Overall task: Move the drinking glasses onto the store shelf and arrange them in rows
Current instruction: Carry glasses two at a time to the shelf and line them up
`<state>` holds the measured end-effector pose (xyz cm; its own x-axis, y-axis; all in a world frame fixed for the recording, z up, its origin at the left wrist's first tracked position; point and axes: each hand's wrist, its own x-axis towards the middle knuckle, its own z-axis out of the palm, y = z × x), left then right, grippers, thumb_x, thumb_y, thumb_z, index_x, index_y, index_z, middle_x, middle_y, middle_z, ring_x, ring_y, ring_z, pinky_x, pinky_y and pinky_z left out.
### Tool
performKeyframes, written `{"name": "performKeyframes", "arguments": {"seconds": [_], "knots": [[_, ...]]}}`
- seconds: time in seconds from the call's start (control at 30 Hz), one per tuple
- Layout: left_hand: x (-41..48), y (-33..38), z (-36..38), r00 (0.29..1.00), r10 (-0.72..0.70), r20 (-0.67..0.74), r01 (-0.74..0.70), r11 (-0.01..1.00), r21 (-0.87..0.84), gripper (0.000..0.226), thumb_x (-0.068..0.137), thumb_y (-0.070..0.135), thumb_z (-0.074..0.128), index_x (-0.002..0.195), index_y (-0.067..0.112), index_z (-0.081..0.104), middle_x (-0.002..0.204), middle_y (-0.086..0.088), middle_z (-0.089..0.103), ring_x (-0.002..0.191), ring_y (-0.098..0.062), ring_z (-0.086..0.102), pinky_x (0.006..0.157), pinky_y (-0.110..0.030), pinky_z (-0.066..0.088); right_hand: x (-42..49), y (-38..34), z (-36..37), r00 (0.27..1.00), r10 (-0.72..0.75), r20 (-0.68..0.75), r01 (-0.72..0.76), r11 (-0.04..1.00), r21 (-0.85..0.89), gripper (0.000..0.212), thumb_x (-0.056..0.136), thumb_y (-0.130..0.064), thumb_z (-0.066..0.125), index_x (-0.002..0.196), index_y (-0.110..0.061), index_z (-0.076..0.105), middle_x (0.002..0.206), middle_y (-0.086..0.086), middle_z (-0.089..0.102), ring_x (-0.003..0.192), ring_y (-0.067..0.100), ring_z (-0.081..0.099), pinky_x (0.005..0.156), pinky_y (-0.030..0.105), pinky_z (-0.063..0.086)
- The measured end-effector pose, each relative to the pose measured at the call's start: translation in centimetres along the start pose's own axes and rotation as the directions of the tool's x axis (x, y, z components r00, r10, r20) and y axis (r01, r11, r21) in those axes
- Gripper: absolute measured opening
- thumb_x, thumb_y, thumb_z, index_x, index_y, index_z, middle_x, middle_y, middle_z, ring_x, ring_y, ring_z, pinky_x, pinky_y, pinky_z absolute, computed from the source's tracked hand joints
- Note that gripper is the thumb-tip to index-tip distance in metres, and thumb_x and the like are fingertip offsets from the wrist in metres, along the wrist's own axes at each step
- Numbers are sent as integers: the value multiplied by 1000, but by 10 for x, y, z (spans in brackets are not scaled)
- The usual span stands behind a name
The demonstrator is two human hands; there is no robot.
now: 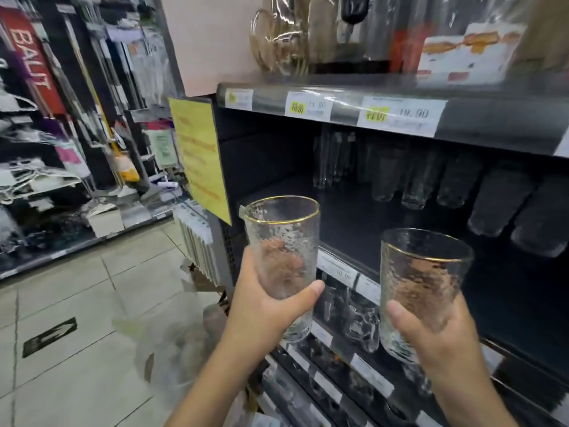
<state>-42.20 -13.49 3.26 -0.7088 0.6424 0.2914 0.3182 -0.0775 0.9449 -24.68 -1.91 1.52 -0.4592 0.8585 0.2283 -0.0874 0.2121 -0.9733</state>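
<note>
1. The left hand (261, 312) grips the left glass (281, 238) low on its body. The thumb (311, 291) is curled across the near side, and the other fingers wrap behind, showing through the textured wall.
2. The right hand (443, 343) holds the right glass (421, 272) the same way, with the thumb (400, 315) in front and the fingers round the back.
3. Both glasses are roughly upright, their gold rims well above the fingers and their bases just below them. They are apart from each other.
4. The shelf (354, 211), a dark board, lies beyond the fingertips of both hands. Both glasses are held up in front of it.
5. Well beyond the fingers, at the rear of the shelf, the back glasses (381, 177) stand in a rough row. They are blurred.
6. A price tag (338, 269) on the shelf's front edge sits between the hands, just beyond the left thumb.
7. Below it, between the two thumbs, is blurred glassware (360, 318).
8. A yellow sign (200, 158) hangs up and to the left of the left fingers.
</note>
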Motion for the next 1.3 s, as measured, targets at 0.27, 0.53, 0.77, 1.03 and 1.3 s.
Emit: {"name": "performKeyframes", "arguments": {"seconds": [0.27, 0.53, 0.77, 1.03, 1.3], "knots": [[112, -33, -5, 994, 24, 108, -23, 1000, -15, 60, 70, 24, 87, 114, 41, 50, 105, 28, 66, 99, 8, 64, 77, -8, 49, 90, 14, 58, 994, -13, -107, 17, 999, 40, 63, 56, -42, 79, 114, -32, 55, 101, -20, 70, 90, -3, 67, 77, 23, 44], [197, -54, -8, 988, 49, 144, -42, 998, -49, 61, 70, 21, 86, 114, 37, 49, 104, 19, 66, 95, 8, 64, 77, -7, 49, 147, 27, 86, 983, -22, -180, 15, 999, -40, 49, 73, -12, 79, 111, -30, 55, 96, -21, 71, 88, -3, 68, 67, 6, 49], [245, -73, -12, 967, 70, 245, -57, 997, -57, 57, 69, 27, 87, 106, 42, 47, 105, 18, 65, 92, 9, 63, 77, -14, 49, 160, 34, 110, 949, -34, -313, 16, 998, -60, 55, 60, -35, 77, 110, -32, 55, 97, -24, 70, 90, -5, 67, 69, 7, 49], [294, -94, -11, 944, 88, 319, -65, 995, -82, 60, 69, 28, 87, 110, 37, 45, 103, 16, 63, 91, 5, 63, 70, -10, 45, 165, 33, 143, 912, -26, -409, -32, 991, -133, 54, 62, -40, 77, 112, -36, 57, 100, -23, 70, 92, -5, 66, 73, 13, 50], [333, -125, 6, 964, 13, 266, 7, 997, -75, 69, 72, 41, 84, 121, 30, 37, 100, 10, 62, 93, -8, 64, 83, -45, 59, 201, 43, 159, 888, 65, -456, -166, 968, -186, 54, 66, -41, 88, 111, -41, 58, 102, -15, 70, 94, -2, 66, 83, 22, 52]]}}
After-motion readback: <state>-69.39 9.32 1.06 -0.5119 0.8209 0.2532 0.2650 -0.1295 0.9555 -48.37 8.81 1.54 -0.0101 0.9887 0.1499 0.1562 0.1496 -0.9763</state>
